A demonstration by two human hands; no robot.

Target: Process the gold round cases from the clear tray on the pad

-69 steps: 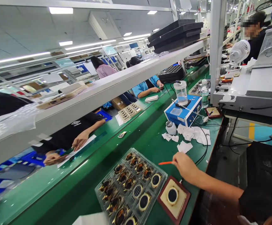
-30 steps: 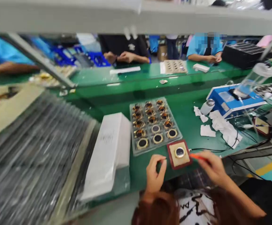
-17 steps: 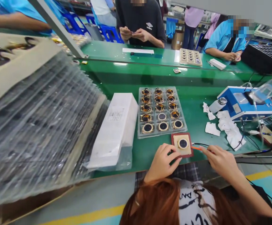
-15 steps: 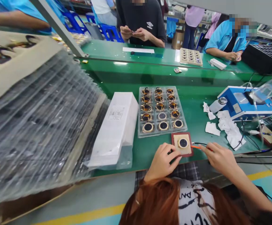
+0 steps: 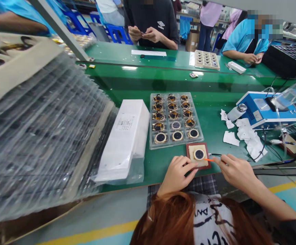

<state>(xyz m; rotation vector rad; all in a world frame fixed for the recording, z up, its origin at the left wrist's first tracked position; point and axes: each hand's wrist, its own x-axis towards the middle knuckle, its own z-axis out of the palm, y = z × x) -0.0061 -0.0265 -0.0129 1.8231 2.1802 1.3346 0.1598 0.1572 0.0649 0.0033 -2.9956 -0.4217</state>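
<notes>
Orange stick [image 5: 209, 160] pinched in right hand [image 5: 236, 170] fingers; left hand [image 5: 175, 173] fingers curled on red-framed fixture [image 5: 191, 160].

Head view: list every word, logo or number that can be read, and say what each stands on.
"DA": black letters, cut off, on the person's white shirt.
Logo on the black T-shirt of the co-worker across the belt: a brand mark, too small to read.
Label on the white box: print too blurred to read.
Panel on the blue machine: unreadable.
</notes>
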